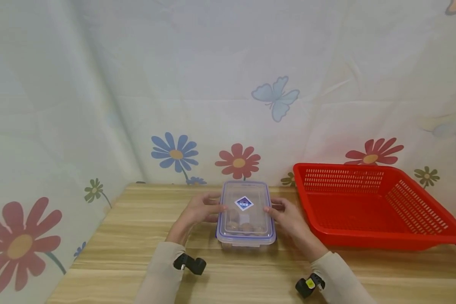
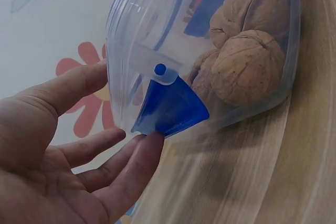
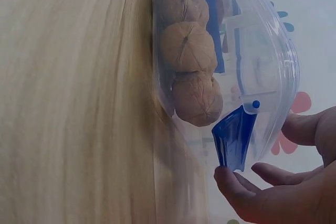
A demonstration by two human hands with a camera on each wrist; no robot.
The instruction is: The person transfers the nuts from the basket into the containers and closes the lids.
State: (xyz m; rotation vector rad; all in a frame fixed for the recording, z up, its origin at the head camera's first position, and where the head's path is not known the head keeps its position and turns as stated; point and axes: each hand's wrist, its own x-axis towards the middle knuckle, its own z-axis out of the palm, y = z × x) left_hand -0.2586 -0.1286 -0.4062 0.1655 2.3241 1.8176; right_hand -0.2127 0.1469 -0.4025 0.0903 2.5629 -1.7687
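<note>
A clear plastic food container (image 1: 245, 211) with a blue-edged lid and a diamond label stands on the wooden table, several walnuts (image 2: 249, 66) inside it. On its left side, my left hand (image 1: 201, 209) has the thumb on the lid's edge and fingertips against a blue side latch (image 2: 176, 107), which angles outward. My right hand (image 1: 289, 215) mirrors this opposite, thumb on the lid rim and a fingertip at the lower end of the other blue latch (image 3: 235, 137), also tilted out from the wall. The lid sits on the container.
To the right stands a large red plastic basket (image 1: 368, 238) with slotted walls, close beside my right forearm. A flowered cloth (image 1: 213, 105) hangs behind the wooden table (image 1: 118, 249). Each wrist wears a small black camera.
</note>
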